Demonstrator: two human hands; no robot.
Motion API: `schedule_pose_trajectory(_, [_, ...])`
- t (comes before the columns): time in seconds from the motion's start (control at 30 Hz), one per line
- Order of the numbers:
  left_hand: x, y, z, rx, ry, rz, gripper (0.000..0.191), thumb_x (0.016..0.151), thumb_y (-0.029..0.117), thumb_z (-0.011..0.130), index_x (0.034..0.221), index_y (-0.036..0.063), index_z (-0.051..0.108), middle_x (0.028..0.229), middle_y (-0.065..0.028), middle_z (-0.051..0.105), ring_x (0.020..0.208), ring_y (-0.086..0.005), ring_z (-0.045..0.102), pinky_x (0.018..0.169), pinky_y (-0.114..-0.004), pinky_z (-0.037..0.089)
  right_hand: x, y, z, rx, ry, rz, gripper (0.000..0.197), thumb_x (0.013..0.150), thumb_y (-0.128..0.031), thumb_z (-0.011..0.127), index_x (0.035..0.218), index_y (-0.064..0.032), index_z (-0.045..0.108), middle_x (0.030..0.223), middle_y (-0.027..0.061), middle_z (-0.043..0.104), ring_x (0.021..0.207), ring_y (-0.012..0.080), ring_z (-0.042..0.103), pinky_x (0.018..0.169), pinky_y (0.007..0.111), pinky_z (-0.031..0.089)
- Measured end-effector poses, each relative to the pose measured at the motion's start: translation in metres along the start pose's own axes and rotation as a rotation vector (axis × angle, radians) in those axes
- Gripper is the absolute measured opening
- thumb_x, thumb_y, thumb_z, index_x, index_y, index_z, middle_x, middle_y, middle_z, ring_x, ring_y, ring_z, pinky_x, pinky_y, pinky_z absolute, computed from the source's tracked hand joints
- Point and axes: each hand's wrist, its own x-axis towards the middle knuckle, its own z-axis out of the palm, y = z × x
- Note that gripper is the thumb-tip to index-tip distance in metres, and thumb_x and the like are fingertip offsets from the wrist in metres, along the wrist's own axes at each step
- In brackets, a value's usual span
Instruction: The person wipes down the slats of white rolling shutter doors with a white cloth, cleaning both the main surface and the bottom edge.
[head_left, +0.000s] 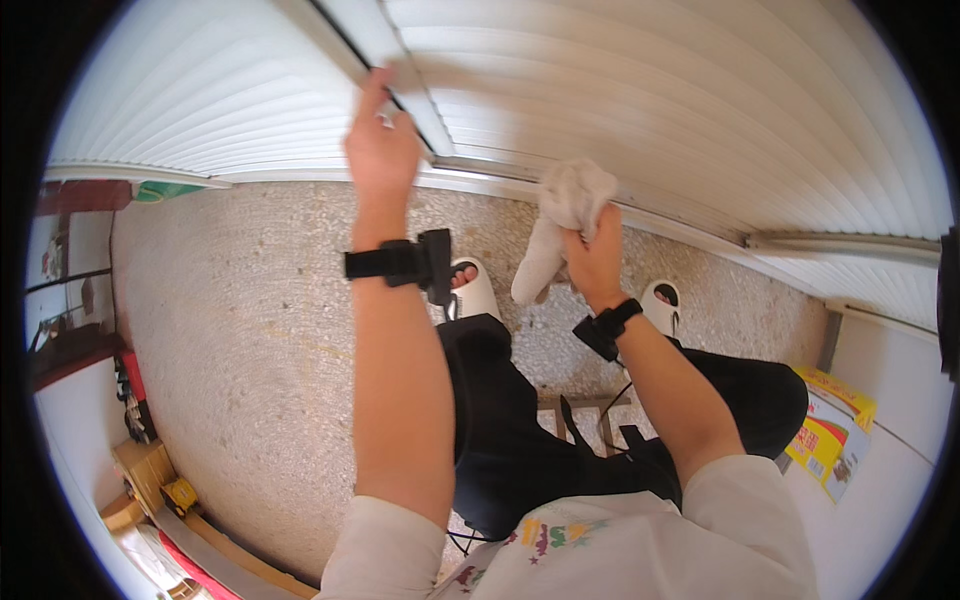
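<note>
My left hand (384, 150), blurred, reaches up to the upright frame edge (337, 45) between two white ribbed panels. Its index finger and thumb are apart near the dark gap; whether it grips the edge, I cannot tell. My right hand (596, 251) is closed on a bunched, off-white cloth (577, 195), with one end hanging toward the floor. The cloth is in front of the lower rail of the right ribbed panel (637, 97), and I cannot tell whether it touches the panel. To the left stands the other ribbed panel (247, 97).
Speckled terrazzo floor (240, 300) lies below. My feet wear white slides (476, 289). A yellow printed carton (832, 435) is at the right, beside a white wall surface (892, 405). Cardboard (142, 465) and a yellow toy truck (178, 495) sit at the lower left.
</note>
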Motion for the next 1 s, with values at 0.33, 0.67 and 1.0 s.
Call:
schedule_pose_trajectory(0.33, [0.025,0.008,0.018,-0.195,0.165,0.047,0.082,0.079,0.012,0.066,0.147,0.0021,0.021,0.140,-0.0161,0.038,0.119,-0.0231,0.046,0.095,-0.034,0.040,-0.017,0.171,-0.220,0.206,1.089,0.489,0.058,0.078,0.008,0.063,0.130,-0.0007,0.039,0.128,0.0134,0.051,0.112,0.0238,0.054,0.093,0.032,0.044])
schedule_pose_trajectory(0.67, [0.025,0.010,0.018,-0.354,0.176,0.029,0.087,0.079,0.004,0.063,0.148,-0.0011,0.009,0.139,-0.0153,0.037,0.125,-0.0232,0.042,0.108,-0.041,0.028,0.013,0.177,-0.244,0.231,1.077,0.204,0.059,0.077,0.002,0.069,0.129,0.0019,0.040,0.126,0.0142,0.052,0.112,0.0219,0.053,0.094,0.033,0.044])
schedule_pose_trajectory(1.0, [0.026,0.012,0.016,-0.298,0.168,-0.009,0.078,0.081,0.003,0.061,0.146,0.0018,0.017,0.133,-0.0164,0.041,0.116,-0.0240,0.049,0.099,-0.043,0.040,0.058,0.142,-0.206,0.444,1.066,0.206,0.062,0.077,0.006,0.068,0.131,0.0007,0.036,0.129,0.0144,0.049,0.115,0.0223,0.051,0.095,0.032,0.044])
